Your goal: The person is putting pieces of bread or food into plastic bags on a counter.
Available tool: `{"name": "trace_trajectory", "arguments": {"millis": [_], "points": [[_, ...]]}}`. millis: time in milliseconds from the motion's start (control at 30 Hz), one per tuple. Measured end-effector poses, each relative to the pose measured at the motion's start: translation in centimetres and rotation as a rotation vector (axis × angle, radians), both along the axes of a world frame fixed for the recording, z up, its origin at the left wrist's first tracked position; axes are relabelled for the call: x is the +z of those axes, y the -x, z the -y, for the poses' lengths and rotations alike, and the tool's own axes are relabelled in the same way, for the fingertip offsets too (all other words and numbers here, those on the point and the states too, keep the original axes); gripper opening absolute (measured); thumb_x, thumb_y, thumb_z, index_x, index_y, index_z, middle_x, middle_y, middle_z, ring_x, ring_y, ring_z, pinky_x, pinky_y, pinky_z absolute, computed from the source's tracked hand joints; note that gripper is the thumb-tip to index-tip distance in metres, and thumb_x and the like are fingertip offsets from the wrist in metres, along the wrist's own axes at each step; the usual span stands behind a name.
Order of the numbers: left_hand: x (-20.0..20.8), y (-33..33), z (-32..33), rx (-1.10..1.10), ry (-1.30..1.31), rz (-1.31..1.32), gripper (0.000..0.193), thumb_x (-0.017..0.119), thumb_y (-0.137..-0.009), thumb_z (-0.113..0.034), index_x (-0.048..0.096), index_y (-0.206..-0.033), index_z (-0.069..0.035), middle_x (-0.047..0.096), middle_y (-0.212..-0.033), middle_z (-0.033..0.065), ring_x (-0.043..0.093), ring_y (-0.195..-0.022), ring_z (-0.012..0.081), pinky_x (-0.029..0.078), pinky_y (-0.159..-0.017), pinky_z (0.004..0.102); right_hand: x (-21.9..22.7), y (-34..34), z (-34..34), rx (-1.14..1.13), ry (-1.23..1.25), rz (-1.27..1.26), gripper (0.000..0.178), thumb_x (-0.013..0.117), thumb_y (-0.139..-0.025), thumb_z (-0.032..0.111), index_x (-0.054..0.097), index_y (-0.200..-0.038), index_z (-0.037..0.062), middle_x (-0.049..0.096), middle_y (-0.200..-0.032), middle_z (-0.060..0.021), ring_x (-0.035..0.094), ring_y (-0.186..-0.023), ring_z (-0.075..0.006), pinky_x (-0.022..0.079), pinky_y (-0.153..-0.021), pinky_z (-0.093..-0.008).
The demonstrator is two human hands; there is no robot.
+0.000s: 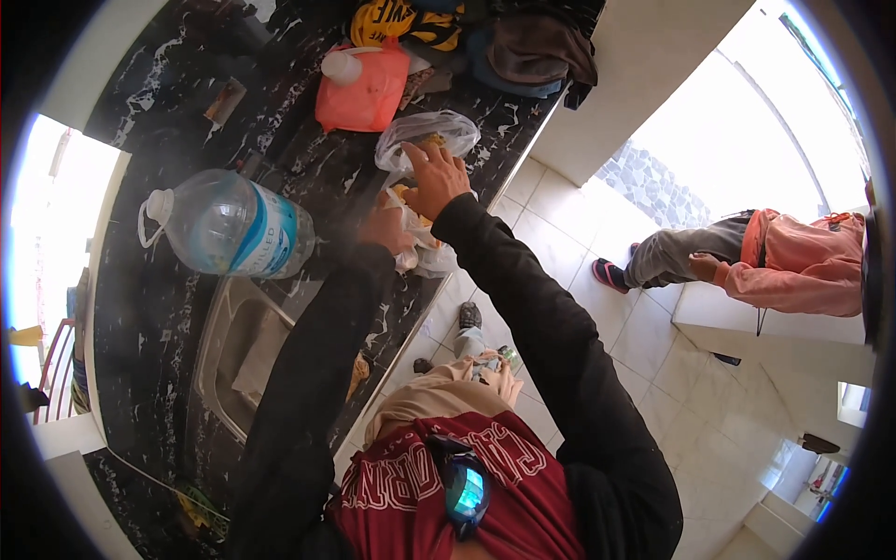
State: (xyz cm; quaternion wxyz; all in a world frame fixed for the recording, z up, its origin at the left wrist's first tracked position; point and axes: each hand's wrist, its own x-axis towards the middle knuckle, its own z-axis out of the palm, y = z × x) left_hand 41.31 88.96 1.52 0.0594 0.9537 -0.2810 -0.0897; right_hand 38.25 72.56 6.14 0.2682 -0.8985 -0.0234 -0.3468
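Note:
My left hand is closed on the edge of a thin white plastic bag on the black counter. Something yellow-orange shows through the bag between my hands; I cannot make out what it is. Just beyond, my right hand lies over the bag's upper part with its fingers spread. Its fingertips reach the clear, crumpled plastic bag, which has something brownish-yellow inside. Whether the two bags are joined is hidden under my hands.
A large clear water bottle stands left of my hands, behind a steel sink. Beyond the bags are a pink jug with a white cap and piled cloths. The counter edge runs along my right. A person in orange is farther right.

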Motion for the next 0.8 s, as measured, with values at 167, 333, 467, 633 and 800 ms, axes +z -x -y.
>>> {"name": "trace_trajectory", "arguments": {"millis": [167, 333, 467, 633, 800], "points": [[2.6, -0.4, 1.3, 0.038, -0.125, -0.01, 0.035, 0.069, -0.069, -0.029, 0.066, -0.096, -0.009, 0.066, -0.1, 0.0133, 0.059, -0.101, 0.0346, 0.049, -0.082, 0.0503, -0.8, -7.2, 0.8, 0.033, 0.288, -0.639, 0.026, 0.064, -0.076, 0.016, 0.067, -0.1, 0.0072, 0.066, -0.101, -0.0213, 0.066, -0.093, -0.0375, 0.049, -0.081, -0.0486], [5.9, 0.2, 1.1, -0.042, -0.172, 0.11, 0.033, 0.068, -0.071, -0.029, 0.067, -0.098, -0.011, 0.067, -0.096, 0.0086, 0.057, -0.104, 0.0295, 0.049, -0.081, 0.0496, 0.1, -11.0, 0.9, 0.368, -0.347, -0.458, 0.019, 0.064, -0.074, 0.017, 0.073, -0.089, 0.0111, 0.071, -0.086, -0.0139, 0.068, -0.089, -0.034, 0.054, -0.083, -0.0405], [6.9, -0.4, 1.3, -0.002, -0.184, 0.104, 0.033, 0.07, -0.072, -0.027, 0.068, -0.1, -0.011, 0.067, -0.098, 0.0071, 0.054, -0.11, 0.0255, 0.046, -0.088, 0.0462, 1.3, -10.9, 1.9, 0.386, -0.166, -0.481, 0.016, 0.064, -0.077, 0.015, 0.075, -0.089, 0.0118, 0.071, -0.079, -0.01, 0.069, -0.068, -0.0224, 0.056, -0.068, -0.0331], [6.3, -1.8, 1.2, 0.1, -0.041, 0.117, 0.034, 0.068, -0.074, -0.028, 0.069, -0.101, -0.008, 0.067, -0.1, 0.0102, 0.056, -0.108, 0.0282, 0.047, -0.088, 0.0463, 0.8, -9.6, 3.7, 0.415, -0.222, -0.551, 0.019, 0.065, -0.073, 0.02, 0.075, -0.089, 0.015, 0.07, -0.095, -0.0131, 0.067, -0.09, -0.0316, 0.054, -0.084, -0.0394], [4.1, -3.2, 0.3, 0.296, 0.497, -0.276, 0.032, 0.064, -0.075, -0.021, 0.069, -0.097, 0.001, 0.07, -0.092, 0.0174, 0.067, -0.088, 0.0334, 0.052, -0.078, 0.0386, -0.1, -8.1, 5.8, 0.204, -0.123, -0.677, 0.022, 0.063, -0.078, 0.024, 0.074, -0.096, 0.0164, 0.069, -0.104, -0.015, 0.066, -0.095, -0.0334, 0.052, -0.086, -0.0412]]}}
